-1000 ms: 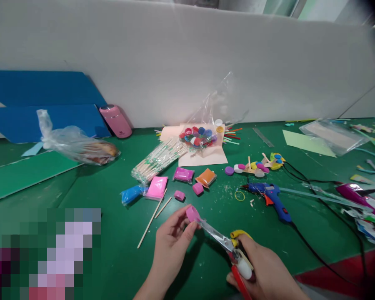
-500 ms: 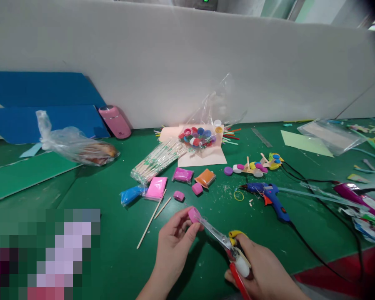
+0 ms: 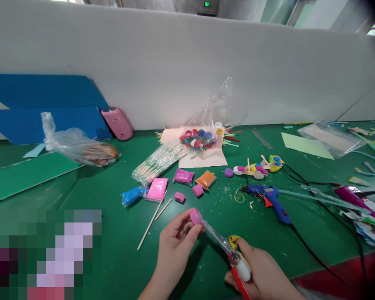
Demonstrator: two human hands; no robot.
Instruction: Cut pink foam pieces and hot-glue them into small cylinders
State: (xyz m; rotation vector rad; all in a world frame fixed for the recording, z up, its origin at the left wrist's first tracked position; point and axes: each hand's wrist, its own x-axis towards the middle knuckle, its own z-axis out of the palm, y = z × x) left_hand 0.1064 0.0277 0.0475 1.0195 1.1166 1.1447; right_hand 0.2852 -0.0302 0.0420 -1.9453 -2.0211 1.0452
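Between its thumb and fingers, my left hand (image 3: pixel 176 246) pinches a pink bottle cap (image 3: pixel 195 216). My right hand (image 3: pixel 259 268) grips scissors (image 3: pixel 217 237) by their red and yellow handles. The blade tips touch the cap, possibly inside its rim; how far in, I cannot tell. A white oval piece (image 3: pixel 244 270) shows by the scissors' handles at my right palm. Beyond my left hand lie two small pink caps or rings, a darker pink one (image 3: pixel 179 197) and a lighter pink one (image 3: pixel 198 191), with thin wooden sticks (image 3: pixel 152 223) to their left.
Packets of pink clay (image 3: pixel 157 188) and orange clay (image 3: pixel 206 179) lie ahead, near bagged sticks (image 3: pixel 158 162) and bagged bottle caps (image 3: pixel 200 139). On the right rest a blue glue gun (image 3: pixel 270 196) with its cord and a cap-and-stick figure (image 3: pixel 256 168). A pink flask (image 3: pixel 117 123) stands at back left.
The view has shifted slightly. Both hands keep their hold on the cap and the scissors, with the blades still against the cap.
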